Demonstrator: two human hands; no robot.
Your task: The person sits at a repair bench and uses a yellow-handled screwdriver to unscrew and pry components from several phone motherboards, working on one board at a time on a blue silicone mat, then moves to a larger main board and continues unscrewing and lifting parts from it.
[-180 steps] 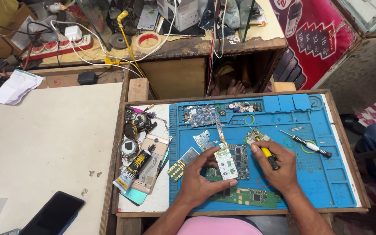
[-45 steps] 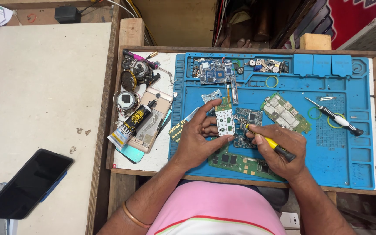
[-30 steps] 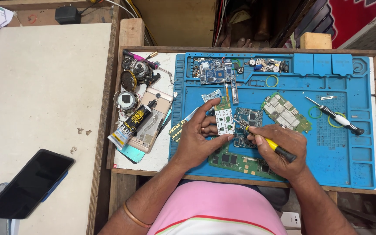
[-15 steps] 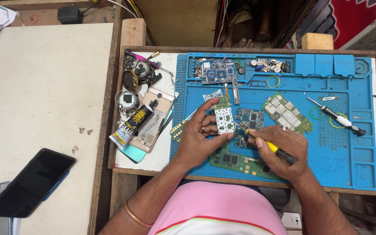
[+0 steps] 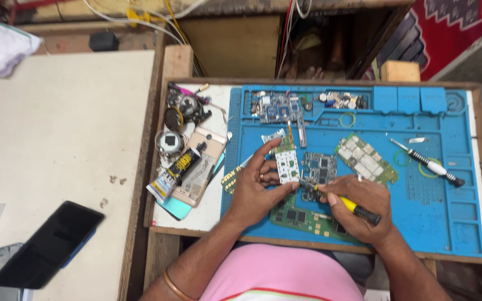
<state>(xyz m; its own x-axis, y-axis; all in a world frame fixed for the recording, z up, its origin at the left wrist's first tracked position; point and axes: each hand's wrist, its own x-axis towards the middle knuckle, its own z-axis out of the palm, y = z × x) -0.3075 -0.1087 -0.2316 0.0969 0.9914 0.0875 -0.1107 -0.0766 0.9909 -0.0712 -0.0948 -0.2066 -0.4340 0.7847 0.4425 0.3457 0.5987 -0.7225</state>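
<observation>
Seen from the head camera, very little has changed over the last second or so: both hands sit in the same spot over the blue repair mat (image 5: 447, 223), and only the framing has drifted slightly, so the black phone (image 5: 48, 242) on the pale table to the left lies a touch differently in view. Six seconds back the view took in the cluttered far shelf; now it looks almost straight down.

The left hand (image 5: 255, 189) still pinches a small white-faced circuit board (image 5: 287, 165) between thumb and curled fingers, held just above the mat, near its middle. The right hand (image 5: 361, 209) stays closed around a yellow-and-black screwdriver (image 5: 352, 207), whose tip meets the near edge of that board. A dark circuit board (image 5: 319, 170) lies just right of it, and a green circuit board (image 5: 302, 220) lies partly under both hands.

The screwdriver's tip is too small to make out clearly, and the right hand covers most of its handle. A second screwdriver (image 5: 428, 163) lies well apart on the right. The glue tube (image 5: 173, 174) rests on a phone back cover to the left.
</observation>
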